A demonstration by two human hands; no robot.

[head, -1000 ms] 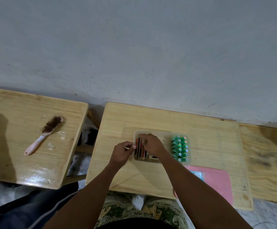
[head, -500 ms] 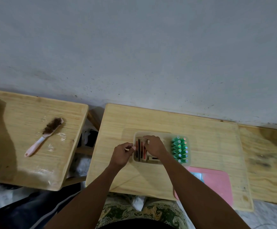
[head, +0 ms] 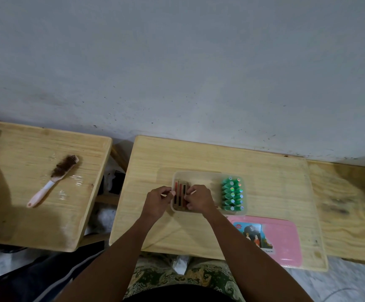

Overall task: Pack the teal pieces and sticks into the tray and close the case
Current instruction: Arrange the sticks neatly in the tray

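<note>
Shifted since the earlier frame: right hand (head: 199,198) drawn back from the far end of the sticks toward the tray's near edge; left hand (head: 158,200) almost unchanged at the tray's left rim.

- Middle table (head: 264,192), pale wood, far edge against a grey wall; carries tray, lid and both hands.
- Left table (head: 13,192), pale wood, set apart by a gap; carries a brush.
- Pink lid (head: 286,238), flat near the middle table's near-right corner, picture label on its left part, just beside the tray's near edge.
- Clear tray (head: 201,176), near the centre of the middle table, long side parallel to the far edge.
- Teal pieces (head: 231,194), stacked in a row along the tray's right end, small round caps facing right.
- Sticks (head: 179,191), red, dark and tan, side by side in the tray's left part, lying far-to-near; near ends hidden by the hands.
- Brush (head: 53,179), pink handle, brown bristles, diagonal on the left table, bristles toward the far edge.
- Left hand: fingers curled, thumb and forefinger pinched on a thin pale stick at the rim.
- Right hand: fingers curled down over the sticks; firmness of grip cannot be told.
</note>
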